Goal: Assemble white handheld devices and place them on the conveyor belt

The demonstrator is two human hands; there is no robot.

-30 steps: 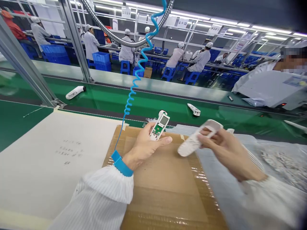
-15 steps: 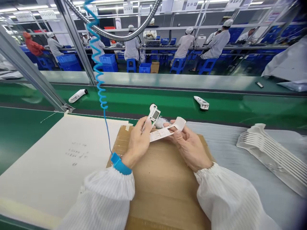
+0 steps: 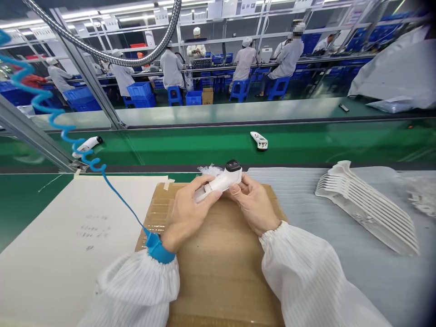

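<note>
Between my two hands, above the cardboard (image 3: 225, 263), is a white handheld thermometer (image 3: 221, 180) with a black head end pointing up and right. My left hand (image 3: 185, 209) is closed around its lower end, thumb along the near side. Near the head end, my right hand (image 3: 256, 204) grips it with thumb and fingers. The loose white cover seen earlier cannot be made out separately; whether it lies against the body is hidden. A blue wrist strap (image 3: 159, 249) with a coiled cord (image 3: 64, 131) is on my left wrist. Crumpled clear plastic (image 3: 211, 170) lies just behind the thermometer.
A nested row of white covers (image 3: 368, 209) lies on foam sheeting (image 3: 299, 195) at right. Similar white devices (image 3: 260, 141) rest on the green conveyor (image 3: 184, 147) ahead. A metal post (image 3: 86, 68) stands left. White paper (image 3: 57, 240) covers the left side. Several people sit beyond.
The thermometer has turned from its screen side to its smooth back, black head up-right. My right hand has moved from the separate cover to the thermometer's head end. The view has shifted right.
</note>
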